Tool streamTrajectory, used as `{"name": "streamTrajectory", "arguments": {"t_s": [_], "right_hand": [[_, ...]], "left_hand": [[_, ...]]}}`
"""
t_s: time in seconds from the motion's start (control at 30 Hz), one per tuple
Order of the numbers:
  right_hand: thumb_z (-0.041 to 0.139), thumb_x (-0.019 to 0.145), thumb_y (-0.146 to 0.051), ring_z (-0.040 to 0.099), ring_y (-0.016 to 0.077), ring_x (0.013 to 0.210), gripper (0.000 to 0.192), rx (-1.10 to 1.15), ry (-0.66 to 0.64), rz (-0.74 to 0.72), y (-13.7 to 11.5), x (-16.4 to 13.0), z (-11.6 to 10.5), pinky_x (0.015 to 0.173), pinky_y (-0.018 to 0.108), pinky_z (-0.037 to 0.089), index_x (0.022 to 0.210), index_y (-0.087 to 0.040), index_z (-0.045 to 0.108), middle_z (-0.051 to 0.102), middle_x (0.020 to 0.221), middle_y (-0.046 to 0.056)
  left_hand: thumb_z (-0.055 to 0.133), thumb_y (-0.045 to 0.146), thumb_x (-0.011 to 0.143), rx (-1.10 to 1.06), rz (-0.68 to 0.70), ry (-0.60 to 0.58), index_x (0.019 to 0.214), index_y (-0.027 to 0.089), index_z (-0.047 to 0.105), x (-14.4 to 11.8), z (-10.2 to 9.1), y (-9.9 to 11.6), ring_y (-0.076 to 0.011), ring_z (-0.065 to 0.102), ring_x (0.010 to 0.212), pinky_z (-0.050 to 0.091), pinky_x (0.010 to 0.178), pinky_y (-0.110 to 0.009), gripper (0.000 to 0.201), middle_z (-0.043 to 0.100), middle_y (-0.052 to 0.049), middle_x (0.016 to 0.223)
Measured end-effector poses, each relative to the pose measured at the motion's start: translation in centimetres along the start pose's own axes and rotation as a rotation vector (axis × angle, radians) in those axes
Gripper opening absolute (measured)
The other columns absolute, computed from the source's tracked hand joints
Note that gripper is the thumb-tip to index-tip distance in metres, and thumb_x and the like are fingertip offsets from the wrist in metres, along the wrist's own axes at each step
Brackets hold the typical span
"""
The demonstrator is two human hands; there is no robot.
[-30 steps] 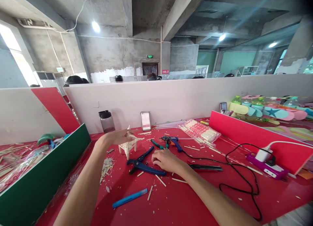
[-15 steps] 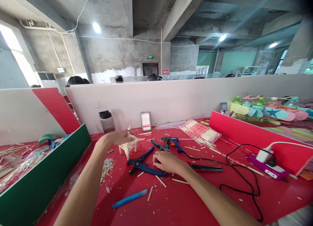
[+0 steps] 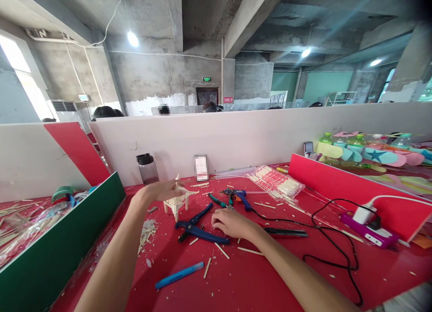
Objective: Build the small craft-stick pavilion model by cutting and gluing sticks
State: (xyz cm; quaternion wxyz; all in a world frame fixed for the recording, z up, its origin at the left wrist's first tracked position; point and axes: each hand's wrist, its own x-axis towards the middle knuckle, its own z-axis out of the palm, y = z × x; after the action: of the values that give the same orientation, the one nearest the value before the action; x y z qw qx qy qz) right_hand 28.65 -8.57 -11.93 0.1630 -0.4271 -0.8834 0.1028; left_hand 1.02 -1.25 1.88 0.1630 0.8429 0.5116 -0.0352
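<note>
Your left hand [image 3: 162,190] is at the top of the stick model [image 3: 177,203], a small four-cornered, pointed-roof structure standing upright on the red table [image 3: 249,280], left of centre. The fingers of this hand extend forward, close together, beside the model's spire; whether they pinch it cannot be told from this angle.

Your right hand [image 3: 227,222] is positioned to the right of the model, beside the blue cutter [image 3: 204,234]. Its fingers are curled inward — their tips are hidden, so you cannot tell whether they grip anything.

The blue cutter lies with its handles apart, between the model and your right hand. Just beyond that hand are the green-handled pliers [image 3: 217,200] and the blue glue gun [image 3: 240,195]. A black-handled tool [image 3: 286,232] lies to the right, partly behind your right wrist.

Nearest to you, a blue pen [image 3: 179,275] lies at a slant, with a short stick [image 3: 207,267] just beside its right end. Farther back, at right, is the bagged stick bundle [image 3: 278,181].
</note>
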Motion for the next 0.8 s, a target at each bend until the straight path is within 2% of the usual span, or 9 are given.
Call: {"name": "streamTrajectory", "arguments": {"t_s": [0.3, 0.8], "right_hand": [[0.056, 0.097, -0.02, 0.067, 0.021, 0.096, 0.014, 0.016, 0.036, 0.019, -0.15, -0.1, -0.21, 0.084, 0.028, 0.042, 0.094, -0.021, 0.07, 0.075, 0.101, 0.005], [0.062, 0.094, -0.021, 0.067, 0.0212, 0.094, 0.008, 0.015, -0.021, 0.005, 0.16, 0.04, 0.06, 0.081, 0.028, 0.044, 0.093, -0.02, 0.07, 0.074, 0.1, 0.006]], "left_hand": [[0.051, 0.068, 0.087, 0.007, -0.012, -0.004, 0.151, 0.017, 0.045, 0.02, 0.06, -0.1, -0.0336, 0.057, 0.13, 0.042, 0.107, -0.04, 0.082, 0.054, -0.015, 0.15], [0.052, 0.066, 0.088, 0.014, -0.023, -0.007, 0.149, 0.018, 0.047, 0.0, 0.05, -0.07, -0.0331, 0.057, 0.13, 0.042, 0.108, -0.039, 0.078, 0.055, -0.015, 0.15]]}}
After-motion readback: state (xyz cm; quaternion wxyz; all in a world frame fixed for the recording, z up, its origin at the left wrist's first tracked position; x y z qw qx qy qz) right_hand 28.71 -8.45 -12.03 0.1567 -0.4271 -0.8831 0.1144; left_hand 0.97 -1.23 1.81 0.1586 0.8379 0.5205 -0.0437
